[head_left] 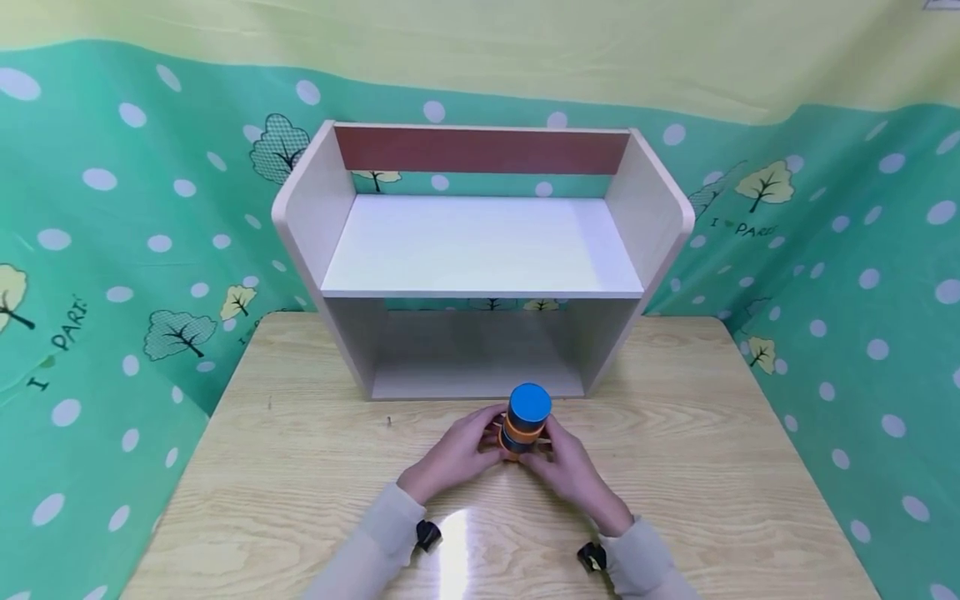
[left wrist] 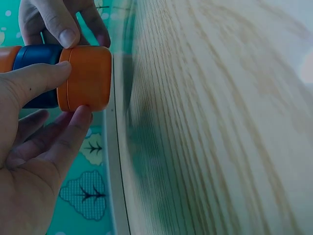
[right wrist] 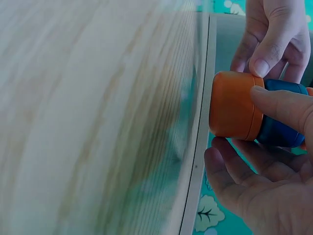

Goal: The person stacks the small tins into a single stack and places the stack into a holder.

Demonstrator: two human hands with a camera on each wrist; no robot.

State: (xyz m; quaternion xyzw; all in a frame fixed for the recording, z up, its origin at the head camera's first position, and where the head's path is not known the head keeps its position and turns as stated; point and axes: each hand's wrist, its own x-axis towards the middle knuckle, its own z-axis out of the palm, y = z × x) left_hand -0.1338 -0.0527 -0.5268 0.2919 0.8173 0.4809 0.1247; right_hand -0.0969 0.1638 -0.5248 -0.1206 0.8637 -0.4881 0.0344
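A column of small round canisters, orange and blue in turn, stands upright between both hands, in front of the shelf. Its flat blue top canister [head_left: 529, 402] faces the head camera. At the bottom is an orange canister [left wrist: 87, 78] with a thin seam around it, and a dark blue canister [right wrist: 282, 112] sits directly above. My left hand [head_left: 461, 450] grips the orange bottom canister from the left, thumb on the near side and fingers behind. From the right, my right hand [head_left: 567, 467] pinches the same canister. Whether its base touches the table cannot be told.
A white two-tier shelf [head_left: 480, 246] with a brown back strip stands behind the hands on the wood-grain table [head_left: 300, 467]. Green dotted cloth [head_left: 97, 250] hangs at the back and both sides. Black wrist cameras [head_left: 428, 536] sit at the cuffs.
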